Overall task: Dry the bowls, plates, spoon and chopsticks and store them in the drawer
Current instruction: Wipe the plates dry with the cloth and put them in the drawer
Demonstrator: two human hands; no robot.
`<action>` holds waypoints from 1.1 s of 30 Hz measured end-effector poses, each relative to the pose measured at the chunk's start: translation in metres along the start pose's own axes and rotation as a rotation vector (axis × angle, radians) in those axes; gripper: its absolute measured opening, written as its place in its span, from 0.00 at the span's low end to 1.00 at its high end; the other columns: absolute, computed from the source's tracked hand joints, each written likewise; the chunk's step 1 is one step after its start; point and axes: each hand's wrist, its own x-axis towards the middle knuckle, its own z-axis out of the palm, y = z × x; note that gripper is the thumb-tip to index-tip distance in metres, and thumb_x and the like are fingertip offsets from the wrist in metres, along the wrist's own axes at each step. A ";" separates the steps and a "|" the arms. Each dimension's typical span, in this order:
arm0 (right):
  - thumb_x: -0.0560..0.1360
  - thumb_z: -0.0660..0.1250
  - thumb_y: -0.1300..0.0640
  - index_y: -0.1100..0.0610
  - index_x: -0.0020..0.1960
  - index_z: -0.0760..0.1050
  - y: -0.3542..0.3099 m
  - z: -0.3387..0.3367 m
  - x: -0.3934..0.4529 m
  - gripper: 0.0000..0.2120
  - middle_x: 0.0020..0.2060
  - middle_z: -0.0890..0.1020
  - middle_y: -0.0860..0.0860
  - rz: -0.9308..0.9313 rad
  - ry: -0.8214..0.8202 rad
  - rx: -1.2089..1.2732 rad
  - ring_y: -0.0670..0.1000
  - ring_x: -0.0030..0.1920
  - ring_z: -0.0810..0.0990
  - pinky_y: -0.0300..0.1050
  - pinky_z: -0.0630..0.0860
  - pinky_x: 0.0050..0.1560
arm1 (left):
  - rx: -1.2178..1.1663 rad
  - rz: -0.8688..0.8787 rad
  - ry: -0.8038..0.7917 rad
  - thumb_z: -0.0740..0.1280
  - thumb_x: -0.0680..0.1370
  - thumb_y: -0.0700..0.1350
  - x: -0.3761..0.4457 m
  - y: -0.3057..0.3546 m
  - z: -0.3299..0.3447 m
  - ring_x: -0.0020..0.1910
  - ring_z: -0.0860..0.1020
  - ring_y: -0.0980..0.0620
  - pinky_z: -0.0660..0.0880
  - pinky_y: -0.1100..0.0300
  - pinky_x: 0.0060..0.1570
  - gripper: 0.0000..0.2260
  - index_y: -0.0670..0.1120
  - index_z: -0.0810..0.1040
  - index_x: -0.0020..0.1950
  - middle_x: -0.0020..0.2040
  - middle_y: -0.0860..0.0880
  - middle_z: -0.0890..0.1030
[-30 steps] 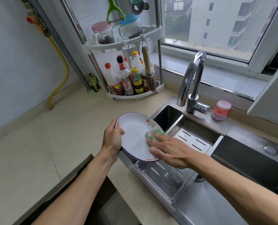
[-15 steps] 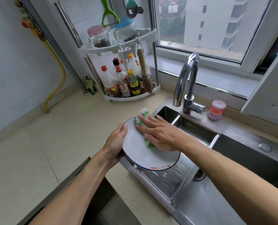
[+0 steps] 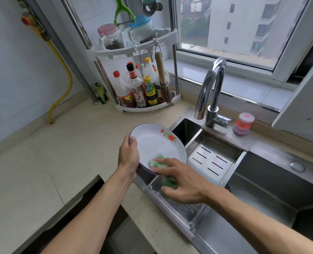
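Left hand (image 3: 129, 158) grips plate (image 3: 157, 143) by its left rim, thumb over the edge on the inner face, fingers curled behind. Plate white w/ dark rim and red-green flower print at upper right; held tilted, face toward camera, above the sink's left edge where counter (image 3: 42, 162) meets sink (image 3: 262, 198).

Right hand (image 3: 181, 180) presses a green cloth (image 3: 158, 162) against the plate's lower right edge. Fingers spread and mostly straight over the cloth; thumb low, apart from the fingers. Part of the cloth hangs below the plate rim under the palm. Cloth is blurred.

Under the hands: metal drain tray (image 3: 212, 160) w/ slots, set inside the sink. Faucet (image 3: 211, 92) stands behind it, spout arched left. Pink dish brush (image 3: 243, 123) sits on the sink ledge just right of the faucet base.

Back corner: white two-tier rack (image 3: 133, 52). Sauce bottles (image 3: 137, 88) on lower tier, two lidded jars on top, a small whisk broom (image 3: 163, 79) hanging at the rack's right side. Yellow hose (image 3: 64, 79) runs down the left wall. Window behind the faucet.

Bottom left: dark opening below the counter edge, prob. an open drawer (image 3: 97, 217); contents can't tell.
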 end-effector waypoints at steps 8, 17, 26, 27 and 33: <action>0.73 0.74 0.58 0.51 0.63 0.80 0.074 0.005 -0.001 0.19 0.62 0.81 0.56 -0.036 0.142 -0.465 0.60 0.60 0.79 0.57 0.81 0.55 | -0.059 -0.172 -0.180 0.55 0.86 0.48 0.014 0.001 -0.015 0.55 0.81 0.43 0.80 0.49 0.49 0.13 0.52 0.76 0.66 0.56 0.46 0.83; 0.76 0.68 0.59 0.52 0.51 0.80 0.072 -0.002 0.003 0.05 0.48 0.80 0.51 -0.104 0.153 -0.601 0.56 0.48 0.77 0.53 0.80 0.39 | 1.299 0.606 -0.609 0.61 0.67 0.76 0.000 -0.006 -0.020 0.73 0.67 0.52 0.53 0.43 0.77 0.40 0.52 0.76 0.70 0.71 0.52 0.74; 0.71 0.77 0.60 0.52 0.65 0.77 0.068 -0.022 -0.003 0.24 0.63 0.78 0.53 0.122 0.448 -0.039 0.54 0.58 0.78 0.51 0.77 0.60 | 1.123 0.787 -0.566 0.75 0.69 0.40 0.013 -0.003 -0.010 0.40 0.79 0.54 0.77 0.61 0.37 0.13 0.52 0.81 0.51 0.42 0.53 0.82; 0.71 0.77 0.61 0.51 0.68 0.74 0.067 -0.024 -0.002 0.27 0.64 0.77 0.52 0.210 0.525 0.088 0.53 0.58 0.77 0.50 0.76 0.60 | 1.040 0.618 -0.600 0.76 0.69 0.41 0.013 -0.001 -0.010 0.44 0.79 0.54 0.77 0.63 0.37 0.16 0.52 0.79 0.54 0.46 0.52 0.80; 0.72 0.74 0.53 0.41 0.77 0.58 0.025 -0.004 0.008 0.39 0.68 0.72 0.46 0.147 0.528 0.501 0.51 0.66 0.74 0.42 0.72 0.69 | 0.562 0.346 -0.519 0.76 0.60 0.45 0.001 -0.003 0.004 0.43 0.82 0.51 0.79 0.58 0.37 0.21 0.49 0.79 0.52 0.46 0.49 0.83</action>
